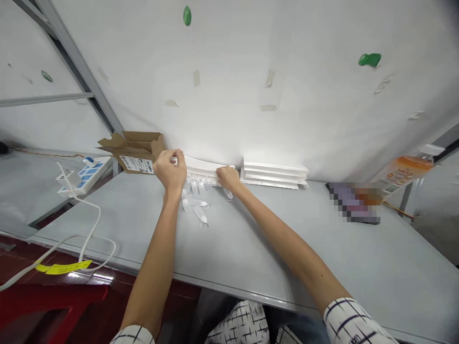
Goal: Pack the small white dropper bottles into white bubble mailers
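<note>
A long white strip (202, 166), looking like folded paper or card, runs between my two hands by the wall. My left hand (170, 171) is closed at its left end, thumb and fingers curled together. At the right end, my right hand (228, 178) is closed on the strip, with its fingertips hidden. Small white tags with thin loops (198, 186) hang or lie in a row just below the strip. Several more loose white tags (201, 215) are scattered on the grey table nearer to me. One tag (228, 193) lies under my right hand.
White folded strips (274, 173) are stacked right of my right hand. An open cardboard box (138, 152) stands left. A blurred-out flat object (353, 203) and an orange-labelled bottle (403, 174) are at the right. A power strip (86, 177) and white cable (96, 220) lie left.
</note>
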`<state>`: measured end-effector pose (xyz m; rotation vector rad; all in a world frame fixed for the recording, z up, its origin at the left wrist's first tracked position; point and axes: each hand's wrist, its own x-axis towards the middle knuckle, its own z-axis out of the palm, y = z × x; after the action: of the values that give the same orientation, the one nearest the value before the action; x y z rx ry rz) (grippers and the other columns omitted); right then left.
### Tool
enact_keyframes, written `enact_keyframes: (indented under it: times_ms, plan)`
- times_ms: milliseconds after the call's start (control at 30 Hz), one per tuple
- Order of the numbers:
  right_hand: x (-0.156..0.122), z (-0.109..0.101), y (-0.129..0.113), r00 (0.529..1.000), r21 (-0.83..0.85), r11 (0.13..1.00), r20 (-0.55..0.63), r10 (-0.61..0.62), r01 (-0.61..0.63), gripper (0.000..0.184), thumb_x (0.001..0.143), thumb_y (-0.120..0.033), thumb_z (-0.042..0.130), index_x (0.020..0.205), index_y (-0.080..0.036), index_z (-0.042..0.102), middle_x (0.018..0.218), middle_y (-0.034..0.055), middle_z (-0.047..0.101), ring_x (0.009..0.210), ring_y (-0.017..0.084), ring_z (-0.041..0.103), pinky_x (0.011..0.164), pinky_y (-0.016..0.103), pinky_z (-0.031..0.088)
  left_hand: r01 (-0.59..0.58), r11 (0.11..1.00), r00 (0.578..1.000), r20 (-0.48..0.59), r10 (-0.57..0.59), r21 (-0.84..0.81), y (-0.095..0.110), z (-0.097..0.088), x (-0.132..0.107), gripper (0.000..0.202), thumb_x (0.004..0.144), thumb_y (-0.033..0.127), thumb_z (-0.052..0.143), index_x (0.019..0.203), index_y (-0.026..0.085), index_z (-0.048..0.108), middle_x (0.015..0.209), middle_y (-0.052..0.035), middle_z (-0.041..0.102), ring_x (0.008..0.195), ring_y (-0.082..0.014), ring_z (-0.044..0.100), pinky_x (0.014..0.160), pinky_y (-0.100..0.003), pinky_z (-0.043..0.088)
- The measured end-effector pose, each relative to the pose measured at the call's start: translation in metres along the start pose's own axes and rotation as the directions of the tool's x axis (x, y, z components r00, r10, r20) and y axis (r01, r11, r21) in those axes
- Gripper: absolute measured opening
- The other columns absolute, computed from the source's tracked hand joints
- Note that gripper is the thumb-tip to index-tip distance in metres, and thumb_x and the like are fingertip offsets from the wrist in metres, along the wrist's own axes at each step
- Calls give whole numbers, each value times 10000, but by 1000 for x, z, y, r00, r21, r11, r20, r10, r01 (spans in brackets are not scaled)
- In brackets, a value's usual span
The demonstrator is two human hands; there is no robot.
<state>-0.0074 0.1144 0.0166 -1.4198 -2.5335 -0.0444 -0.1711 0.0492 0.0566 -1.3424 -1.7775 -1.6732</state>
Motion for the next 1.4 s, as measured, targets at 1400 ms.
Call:
enact_keyframes:
  times_ms: [1400]
  plan:
    - [-70, 1, 5, 990, 46, 989, 19, 137, -138, 297, 900, -408, 577, 934, -153, 727, 1012, 146, 721, 961, 280, 646, 686, 306, 420, -114, 986, 901, 406, 153, -119, 3, 10, -11, 279, 853, 373, 558, 702, 199, 715, 838, -47, 757, 718, -181, 660, 696, -297, 518]
